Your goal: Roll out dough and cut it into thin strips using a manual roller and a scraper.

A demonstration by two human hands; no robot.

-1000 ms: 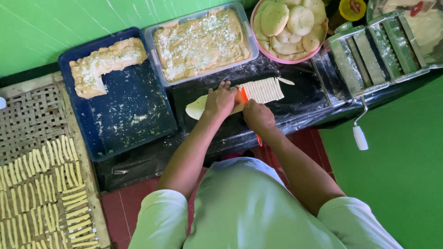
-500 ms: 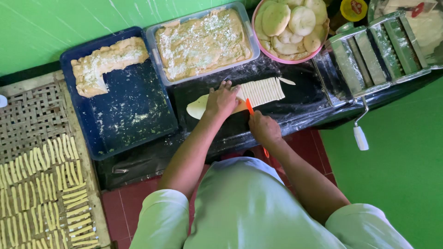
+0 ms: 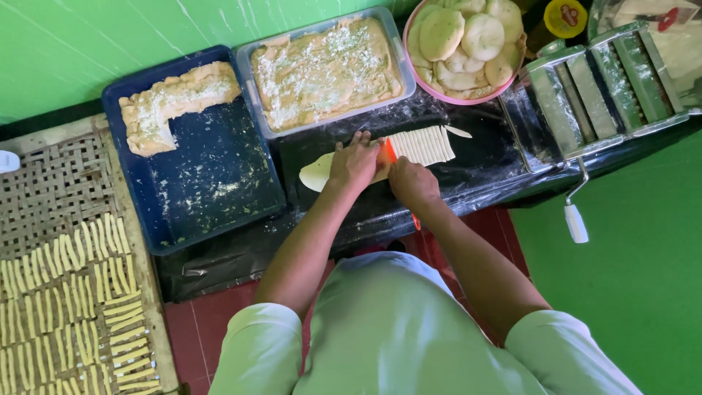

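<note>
Dough sheet (image 3: 319, 172), pale and flattened, lies on the dark floured work surface (image 3: 482, 164) in front of me, between the blue tray (image 3: 212, 183) and the pasta roller (image 3: 599, 80). My left hand (image 3: 354, 162) presses flat on top of it, fingers spread and pointing away from me, holding it down. My right hand (image 3: 414, 184) is closed around an orange-handled knife (image 3: 390, 153), whose blade end rests on the sheet just beside my left fingers. To the right of the knife, the cut strips (image 3: 425, 145) lie side by side in a neat row, touching one another. Beyond them, a clear tub (image 3: 395, 44) holds a floured slab of dough, and a pink bowl (image 3: 468, 96) holds round flattened pieces. On my left, a woven mat (image 3: 44, 190) carries rows of finished sticks (image 3: 66, 292). A slab of dough (image 3: 172, 102) sits in the far corner of the blue tray.
</note>
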